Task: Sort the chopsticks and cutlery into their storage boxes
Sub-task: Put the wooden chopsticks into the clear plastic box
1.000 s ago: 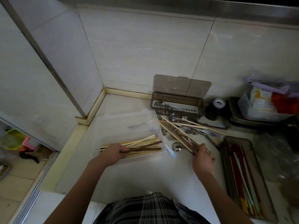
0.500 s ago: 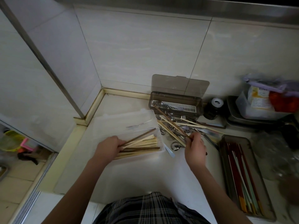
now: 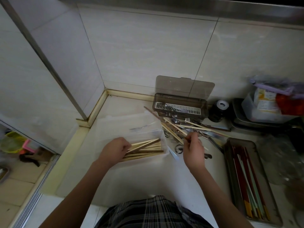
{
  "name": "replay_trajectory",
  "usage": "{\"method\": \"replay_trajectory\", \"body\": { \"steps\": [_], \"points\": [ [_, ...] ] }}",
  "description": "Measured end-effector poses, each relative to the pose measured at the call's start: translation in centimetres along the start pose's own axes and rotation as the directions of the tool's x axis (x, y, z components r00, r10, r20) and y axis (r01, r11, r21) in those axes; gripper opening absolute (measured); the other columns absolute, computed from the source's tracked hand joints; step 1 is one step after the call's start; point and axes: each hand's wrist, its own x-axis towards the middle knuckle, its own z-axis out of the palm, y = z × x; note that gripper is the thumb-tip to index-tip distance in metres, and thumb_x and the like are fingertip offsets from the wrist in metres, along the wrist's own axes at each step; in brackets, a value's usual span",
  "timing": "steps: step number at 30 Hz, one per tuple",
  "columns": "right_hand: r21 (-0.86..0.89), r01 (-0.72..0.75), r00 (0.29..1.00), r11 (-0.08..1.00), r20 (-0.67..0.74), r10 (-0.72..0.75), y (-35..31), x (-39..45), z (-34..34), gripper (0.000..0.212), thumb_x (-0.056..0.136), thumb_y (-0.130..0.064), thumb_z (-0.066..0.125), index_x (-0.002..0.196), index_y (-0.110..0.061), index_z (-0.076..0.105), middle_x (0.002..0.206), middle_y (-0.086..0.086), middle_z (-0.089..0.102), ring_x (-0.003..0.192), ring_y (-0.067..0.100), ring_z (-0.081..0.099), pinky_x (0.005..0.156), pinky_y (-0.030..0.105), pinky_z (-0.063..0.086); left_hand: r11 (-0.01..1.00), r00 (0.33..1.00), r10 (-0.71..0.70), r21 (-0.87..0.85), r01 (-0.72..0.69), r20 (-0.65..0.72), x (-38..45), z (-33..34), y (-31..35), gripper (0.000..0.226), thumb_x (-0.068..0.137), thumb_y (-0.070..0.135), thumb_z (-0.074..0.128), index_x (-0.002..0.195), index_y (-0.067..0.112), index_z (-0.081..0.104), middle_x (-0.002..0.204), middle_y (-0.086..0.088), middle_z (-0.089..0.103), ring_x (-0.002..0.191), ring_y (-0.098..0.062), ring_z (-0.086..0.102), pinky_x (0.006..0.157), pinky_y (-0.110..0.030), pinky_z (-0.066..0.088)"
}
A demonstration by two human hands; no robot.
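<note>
A clear plastic box [image 3: 115, 127] lies on the counter with a bundle of wooden chopsticks [image 3: 146, 149] in its near end. My left hand [image 3: 115, 149] grips the left end of that bundle. My right hand [image 3: 193, 149] pinches a few wooden chopsticks [image 3: 166, 123] that slant up and left out of a mixed pile of chopsticks and metal cutlery [image 3: 194, 129]. A brown box with a white slotted insert [image 3: 180, 104] stands behind the pile, lid up. A long brown tray [image 3: 230, 162] on the right holds red and pale chopsticks.
A small black jar [image 3: 219, 109] and a metal tray with plastic food containers [image 3: 263, 109] stand at the back right. Tiled walls close the back and left. The counter edge drops to the floor on the left. Clear plastic wrap [image 3: 279, 158] lies far right.
My right hand has moved left and toward the pile, lifting a few wooden chopsticks so their tips point up-left. My left hand has stayed on the bundle in the clear box.
</note>
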Motion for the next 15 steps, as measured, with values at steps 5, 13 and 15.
{"method": "replay_trajectory", "body": {
  "steps": [5, 13, 15],
  "points": [
    [-0.105, 0.251, 0.963, 0.962, 0.129, -0.237, -1.2, -0.9, 0.9, 0.006, 0.092, -0.011, 0.048, 0.089, -0.017, 0.048, 0.075, -0.001, 0.055, 0.074, 0.019, 0.05, 0.073, 0.038, 0.043, 0.998, 0.817, 0.052, 0.016, -0.053, -0.574, -0.9, -0.2, 3.4, 0.026, 0.086, 0.006, 0.058, 0.111, 0.01, 0.064, 0.109, -0.008, 0.061, 0.101, -0.023, 0.054, 0.087, -0.036, 0.044],
    [-0.082, 0.498, 0.838, 0.863, 0.301, -0.455, -2.5, -2.6, 3.1, 0.007, 0.091, -0.013, 0.049, 0.095, -0.013, 0.055, 0.09, 0.005, 0.061, 0.086, 0.023, 0.053, 0.069, 0.033, 0.039, 0.983, 0.968, 0.161, -0.059, -0.175, -0.194, -0.9, 2.4, 1.4, 0.017, 0.088, 0.018, 0.06, 0.098, 0.022, 0.073, 0.09, 0.003, 0.067, 0.086, -0.017, 0.055, 0.076, -0.033, 0.048],
    [-0.046, 0.499, 0.834, 0.865, 0.299, -0.465, -2.5, -2.6, 3.3, 0.009, 0.091, -0.011, 0.049, 0.096, -0.012, 0.057, 0.093, 0.005, 0.061, 0.088, 0.023, 0.053, 0.074, 0.034, 0.041, 0.987, 0.984, 0.114, -0.095, -0.128, -0.136, -0.8, 2.4, 0.9, 0.015, 0.087, 0.021, 0.063, 0.099, 0.025, 0.072, 0.091, 0.008, 0.066, 0.084, -0.012, 0.052, 0.075, -0.031, 0.045]
  ]
}}
